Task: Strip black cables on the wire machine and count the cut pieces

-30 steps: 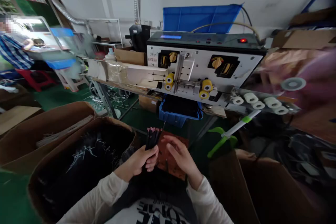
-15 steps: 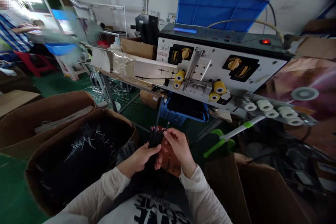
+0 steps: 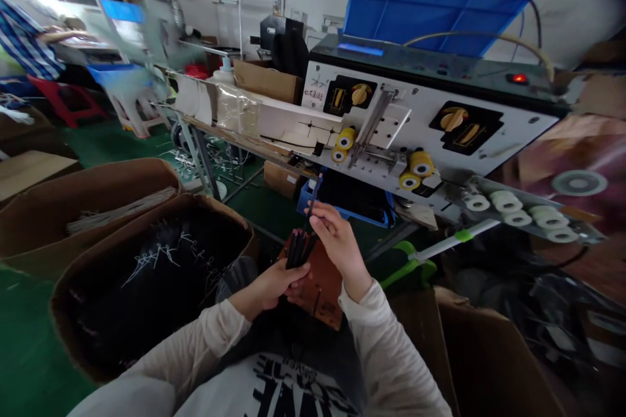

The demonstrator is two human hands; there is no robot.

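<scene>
My left hand (image 3: 271, 285) is wrapped round a bundle of black cables (image 3: 297, 249), held upright in front of my body. Reddish, pinkish wire ends show at the top of the bundle. Just above and to the right, my right hand (image 3: 337, 241) pinches a single black cable (image 3: 315, 192) that sticks up past the fingertips. Its lower part runs down towards the bundle, and I cannot tell whether it is still among the others. Beneath the hands lies a brown-orange board or stool top (image 3: 320, 287).
A wire-processing machine (image 3: 386, 117) with yellow rollers stands ahead, with a blue crate (image 3: 337, 212) of black cables below. At left is a carton (image 3: 59, 319) of black cables with white ties; at right, another carton (image 3: 482, 345). A green-tipped bar (image 3: 440, 247) juts out at right.
My right hand has risen from the top of the bundle, with one cable now standing higher in its fingers. My left hand keeps its hold. The whole view has shifted slightly.
</scene>
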